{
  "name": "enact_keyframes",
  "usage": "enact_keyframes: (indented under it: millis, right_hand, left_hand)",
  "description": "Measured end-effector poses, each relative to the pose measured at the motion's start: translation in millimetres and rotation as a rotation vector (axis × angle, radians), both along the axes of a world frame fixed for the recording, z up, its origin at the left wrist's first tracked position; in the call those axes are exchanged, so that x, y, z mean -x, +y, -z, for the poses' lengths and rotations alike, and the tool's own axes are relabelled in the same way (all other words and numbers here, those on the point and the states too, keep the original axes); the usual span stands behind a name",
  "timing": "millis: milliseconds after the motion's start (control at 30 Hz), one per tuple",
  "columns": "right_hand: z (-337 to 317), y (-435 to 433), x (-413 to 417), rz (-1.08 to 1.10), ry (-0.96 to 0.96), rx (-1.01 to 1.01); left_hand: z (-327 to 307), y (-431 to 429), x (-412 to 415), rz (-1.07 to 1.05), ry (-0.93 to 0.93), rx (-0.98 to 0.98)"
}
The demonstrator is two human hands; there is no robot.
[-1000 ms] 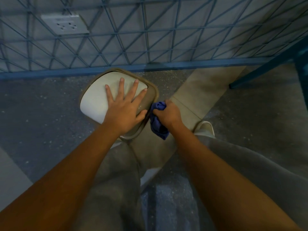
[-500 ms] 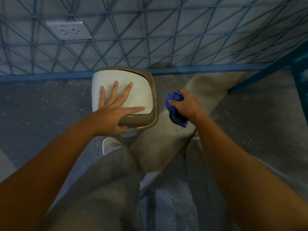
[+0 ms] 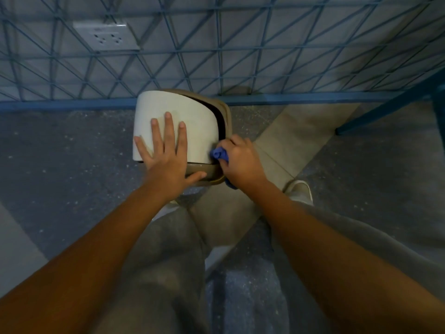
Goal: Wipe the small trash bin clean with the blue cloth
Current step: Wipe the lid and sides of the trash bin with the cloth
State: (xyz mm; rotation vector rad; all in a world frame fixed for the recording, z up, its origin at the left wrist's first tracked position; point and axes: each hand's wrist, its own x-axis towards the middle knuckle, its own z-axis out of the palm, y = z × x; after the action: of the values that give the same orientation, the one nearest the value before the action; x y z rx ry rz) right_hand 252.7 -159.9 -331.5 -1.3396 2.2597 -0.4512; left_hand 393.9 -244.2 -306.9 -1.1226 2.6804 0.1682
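Bin (image 3: 192, 126) on floor (image 3: 60, 153), centre, just before wire grid (image 3: 240, 56). Socket (image 3: 108, 36) on wall behind the grid, up left of bin. Left hand (image 3: 166, 160) flat on bin lid, thumb along the near rim. Right hand (image 3: 240, 162) at the bin's near right corner, gripping cloth (image 3: 219, 154); cloth touches lid edge and rim there. Shoe (image 3: 299, 190) on floor, right of bin and nearer. Slanted bar (image 3: 385, 109) far right, meets floor well apart from bin.

Dim, bluish light; wide-angle edge distortion.
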Motion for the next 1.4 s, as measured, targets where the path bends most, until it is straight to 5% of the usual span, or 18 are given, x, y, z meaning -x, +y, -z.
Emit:
enact_keyframes:
  millis: [233, 400, 767, 833, 900, 1033, 1200, 1400]
  right_hand:
    - [-10.2, 19.0, 10.7, 0.067, -0.339, -0.022]
    - [-20.1, 30.3, 17.3, 0.462, -0.812, 0.062]
    - [-31.4, -20.8, 57.2, 0.426, -0.658, -0.084]
    - [-39.7, -36.1, 66.1, 0.393, -0.66, -0.12]
    - [-43.5, -49.1, 75.2, 0.378, -0.712, -0.149]
    - [-50.7, -59.6, 70.4, 0.276, -0.687, -0.286]
    - [-44.1, -48.8, 61.5, 0.255, -0.692, -0.213]
    - [-34.4, -13.2, 48.7, 0.311, -0.749, -0.155]
  left_hand:
    - [-6.0, -2.6, -0.8, 0.067, -0.001, -0.05]
    - [-12.3, -12.1, 0.3, 0.073, 0.005, -0.113]
    - [-19.7, -74.9, -5.3, 0.435, 0.065, -0.186]
    - [-19.4, -68.6, -10.9, 0.307, 0.13, -0.104]
    - [-17.9, -50.1, -16.7, -0.064, 0.238, -0.155]
    - [-13.9, -16.3, -10.4, -0.904, 0.654, -0.748]
    - [-8.5, -22.1, -0.7, -0.968, 0.92, -1.008]
    - [-6.0, -51.8, -6.6, -0.76, 0.827, -0.972]
